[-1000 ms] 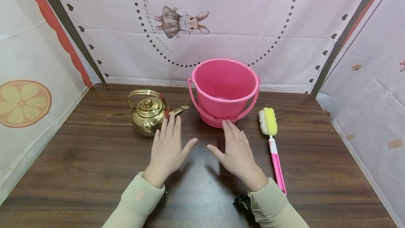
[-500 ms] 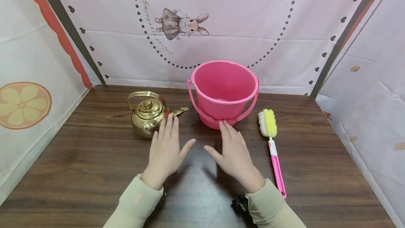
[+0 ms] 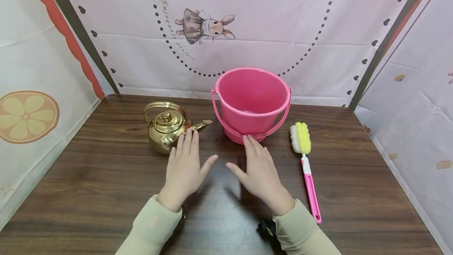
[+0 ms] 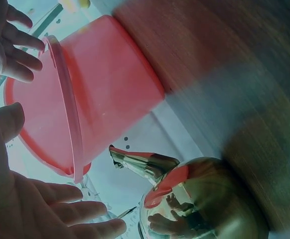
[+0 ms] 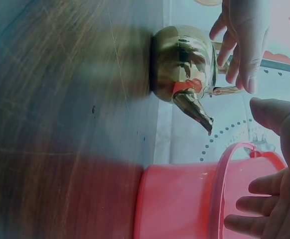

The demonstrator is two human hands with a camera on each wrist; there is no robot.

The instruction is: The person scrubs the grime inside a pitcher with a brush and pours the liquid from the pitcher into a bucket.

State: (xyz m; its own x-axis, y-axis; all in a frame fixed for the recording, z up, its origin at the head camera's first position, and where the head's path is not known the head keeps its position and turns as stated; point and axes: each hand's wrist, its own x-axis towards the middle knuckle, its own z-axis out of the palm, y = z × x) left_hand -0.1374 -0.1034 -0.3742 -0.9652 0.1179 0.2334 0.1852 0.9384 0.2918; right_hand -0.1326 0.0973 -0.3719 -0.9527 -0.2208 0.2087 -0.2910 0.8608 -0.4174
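Note:
Both hands are held palm down over the dark wooden table, fingers straight and thumbs pointing toward each other. My left hand (image 3: 184, 170) holds nothing; in the head view its fingertips overlap the lower right of a shiny brass teakettle (image 3: 165, 131). Nothing is in my right hand (image 3: 261, 172) either, and its fingertips reach the lower front of a pink bucket (image 3: 247, 123) in that view. The bucket stands upright, its handle hanging down in front. In the left wrist view the kettle (image 4: 210, 199) and bucket (image 4: 115, 84) lie beyond the spread fingers.
A sponge bottle brush (image 3: 309, 184) with a yellow and white head and pink handle lies on the table (image 3: 106, 176) right of the right hand. Printed cloth (image 3: 269, 19) hangs behind and at both sides. A black object (image 3: 266, 228) shows under the right sleeve.
Both hands have shifted very slightly to the left in the head view, the right one a bit more. The kettle, bucket and brush have stayed in place.

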